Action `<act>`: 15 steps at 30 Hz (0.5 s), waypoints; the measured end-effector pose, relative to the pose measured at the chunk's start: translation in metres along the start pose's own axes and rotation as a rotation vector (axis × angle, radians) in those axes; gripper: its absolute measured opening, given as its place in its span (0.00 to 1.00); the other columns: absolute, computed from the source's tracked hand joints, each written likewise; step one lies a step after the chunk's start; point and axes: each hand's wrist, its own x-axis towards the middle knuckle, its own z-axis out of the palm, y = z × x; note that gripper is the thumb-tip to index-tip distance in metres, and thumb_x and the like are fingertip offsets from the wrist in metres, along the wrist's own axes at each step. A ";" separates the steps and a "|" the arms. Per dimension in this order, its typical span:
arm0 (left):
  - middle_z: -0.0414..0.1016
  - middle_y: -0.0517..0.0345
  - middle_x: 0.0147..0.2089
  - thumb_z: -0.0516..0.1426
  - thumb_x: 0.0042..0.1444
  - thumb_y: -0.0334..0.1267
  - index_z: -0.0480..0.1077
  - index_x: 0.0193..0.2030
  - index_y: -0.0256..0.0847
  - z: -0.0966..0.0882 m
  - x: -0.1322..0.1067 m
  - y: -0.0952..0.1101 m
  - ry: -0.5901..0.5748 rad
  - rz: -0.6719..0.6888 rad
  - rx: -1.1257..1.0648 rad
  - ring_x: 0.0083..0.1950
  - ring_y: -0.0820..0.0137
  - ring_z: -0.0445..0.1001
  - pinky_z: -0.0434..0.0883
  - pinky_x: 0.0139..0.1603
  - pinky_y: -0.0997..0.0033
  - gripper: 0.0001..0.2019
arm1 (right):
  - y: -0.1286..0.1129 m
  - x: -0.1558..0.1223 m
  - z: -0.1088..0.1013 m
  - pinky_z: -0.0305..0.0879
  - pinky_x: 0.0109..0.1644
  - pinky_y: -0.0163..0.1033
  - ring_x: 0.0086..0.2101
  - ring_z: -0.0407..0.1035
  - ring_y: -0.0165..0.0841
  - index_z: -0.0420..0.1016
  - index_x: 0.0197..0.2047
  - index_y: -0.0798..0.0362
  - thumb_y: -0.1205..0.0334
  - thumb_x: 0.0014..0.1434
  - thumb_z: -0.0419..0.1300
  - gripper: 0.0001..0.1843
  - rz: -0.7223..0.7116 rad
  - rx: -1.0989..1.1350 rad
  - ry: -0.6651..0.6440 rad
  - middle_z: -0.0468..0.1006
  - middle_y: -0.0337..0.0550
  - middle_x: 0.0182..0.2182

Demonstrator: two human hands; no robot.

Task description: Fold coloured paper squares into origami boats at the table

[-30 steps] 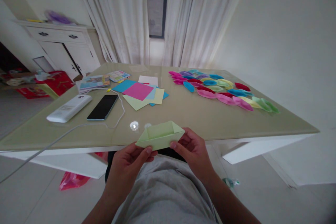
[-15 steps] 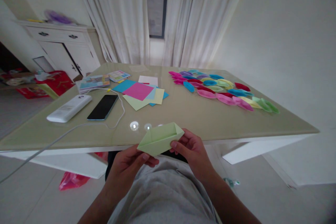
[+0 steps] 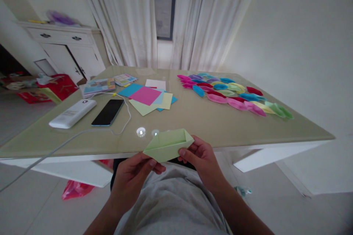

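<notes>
A pale green folded paper boat [image 3: 167, 150] is held at the table's near edge, its hollow opened and facing up. My left hand [image 3: 138, 170] pinches its left pointed end, thumb in front and fingers behind and beneath. At the opposite end, my right hand [image 3: 200, 156] grips the right point between thumb and fingers. Beyond the hands lies a loose pile of coloured square paper: a pink sheet [image 3: 145, 96], a blue sheet [image 3: 129, 90] and a light green sheet [image 3: 142, 108] show clearly.
Many folded colourful paper shapes [image 3: 238, 104] spread over the table's right side. To the left are a black phone [image 3: 108, 112], a white power bank [image 3: 73, 114] with a white cable [image 3: 82, 132], and booklets [image 3: 99, 86]. A red plastic bag [image 3: 77, 190] lies on the floor.
The paper boat has been drawn slightly wider, its left end shifting a little to the left with my left hand. Everything on the table stays put.
</notes>
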 end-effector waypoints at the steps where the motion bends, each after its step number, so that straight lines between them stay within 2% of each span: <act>1: 0.85 0.56 0.29 0.67 0.61 0.49 0.81 0.35 0.42 0.000 0.000 0.001 0.002 0.004 0.002 0.31 0.65 0.83 0.81 0.38 0.68 0.12 | 0.000 0.000 0.000 0.72 0.33 0.33 0.30 0.77 0.31 0.83 0.51 0.52 0.54 0.56 0.78 0.21 -0.001 -0.004 0.001 0.87 0.43 0.37; 7: 0.85 0.56 0.29 0.68 0.59 0.47 0.81 0.35 0.42 0.004 -0.004 0.007 0.029 0.043 0.032 0.31 0.64 0.84 0.81 0.38 0.69 0.10 | -0.002 -0.001 0.000 0.73 0.33 0.35 0.31 0.78 0.33 0.84 0.50 0.52 0.53 0.55 0.79 0.22 -0.004 -0.030 0.016 0.87 0.43 0.36; 15: 0.86 0.56 0.29 0.68 0.58 0.43 0.83 0.34 0.44 0.004 -0.003 0.008 0.031 0.030 0.013 0.31 0.65 0.84 0.82 0.37 0.70 0.06 | -0.003 0.000 0.000 0.72 0.33 0.35 0.31 0.78 0.32 0.83 0.51 0.52 0.53 0.56 0.79 0.22 -0.006 -0.036 0.006 0.87 0.43 0.37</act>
